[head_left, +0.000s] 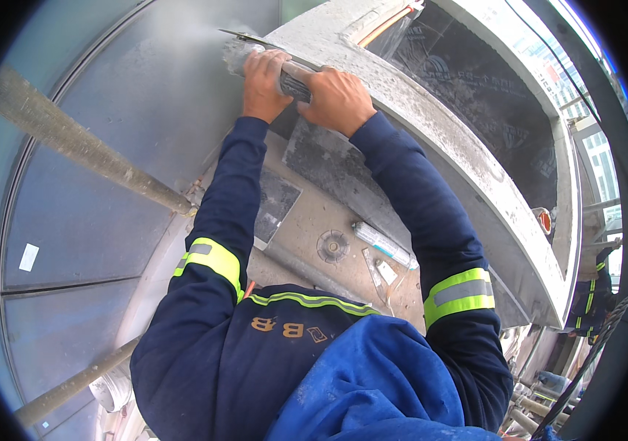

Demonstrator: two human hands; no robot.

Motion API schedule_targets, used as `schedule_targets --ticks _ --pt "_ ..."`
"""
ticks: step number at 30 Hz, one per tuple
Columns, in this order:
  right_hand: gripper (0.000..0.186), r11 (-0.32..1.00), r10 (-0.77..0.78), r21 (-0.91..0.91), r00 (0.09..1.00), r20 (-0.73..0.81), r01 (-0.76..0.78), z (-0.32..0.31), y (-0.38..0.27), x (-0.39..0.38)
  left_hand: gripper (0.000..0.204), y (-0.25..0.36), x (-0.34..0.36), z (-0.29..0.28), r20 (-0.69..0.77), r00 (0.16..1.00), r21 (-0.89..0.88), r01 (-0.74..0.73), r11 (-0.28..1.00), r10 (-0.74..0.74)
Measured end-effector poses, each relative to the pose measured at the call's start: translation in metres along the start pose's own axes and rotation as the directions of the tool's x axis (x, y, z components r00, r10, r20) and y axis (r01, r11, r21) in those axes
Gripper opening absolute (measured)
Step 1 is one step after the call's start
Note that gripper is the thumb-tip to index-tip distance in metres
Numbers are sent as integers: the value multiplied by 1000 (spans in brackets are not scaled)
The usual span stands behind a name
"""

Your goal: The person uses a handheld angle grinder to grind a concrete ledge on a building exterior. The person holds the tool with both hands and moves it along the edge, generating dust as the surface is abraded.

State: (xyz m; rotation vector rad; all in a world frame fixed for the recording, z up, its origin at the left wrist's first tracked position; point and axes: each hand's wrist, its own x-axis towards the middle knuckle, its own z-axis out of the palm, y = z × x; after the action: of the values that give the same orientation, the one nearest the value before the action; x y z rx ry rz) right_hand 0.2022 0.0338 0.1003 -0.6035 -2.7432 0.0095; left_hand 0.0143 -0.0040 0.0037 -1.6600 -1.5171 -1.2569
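Both my hands are wrapped round a dust-covered angle grinder [296, 87] at the top of the view. My left hand [264, 87] grips its front end, close behind the thin disc [243, 36], seen nearly edge-on. My right hand [341, 97] closes on the rear of the body. The disc is up against the left edge of a pale concrete ledge [431, 121], beside a blue-grey panel wall [130, 103]. A plume of dust [190, 37] spreads leftward from there. My palms hide much of the tool's casing.
A scaffold pole [93, 147] slants across the left. Below my arms lie a sealant tube [386, 245], a round grey disc [333, 246] and a dark slab [277, 206]. A white bucket [112, 389] stands lower left. At right are a twisted rope [586, 360] and another person [593, 298].
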Motion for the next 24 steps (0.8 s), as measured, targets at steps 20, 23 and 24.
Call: schedule_targets --ticks 20,23,24 --pt "73 998 50 -29 999 -3 -50 -37 8 -77 74 79 -6 5 -33 999 -36 -18 999 17" --pt "73 998 61 -20 998 21 -61 -39 9 -78 73 82 -6 4 -4 1000 -41 -13 999 13" --pt "73 999 52 -14 999 13 -52 -39 9 -79 73 82 -6 5 -15 1000 -43 -13 999 12"
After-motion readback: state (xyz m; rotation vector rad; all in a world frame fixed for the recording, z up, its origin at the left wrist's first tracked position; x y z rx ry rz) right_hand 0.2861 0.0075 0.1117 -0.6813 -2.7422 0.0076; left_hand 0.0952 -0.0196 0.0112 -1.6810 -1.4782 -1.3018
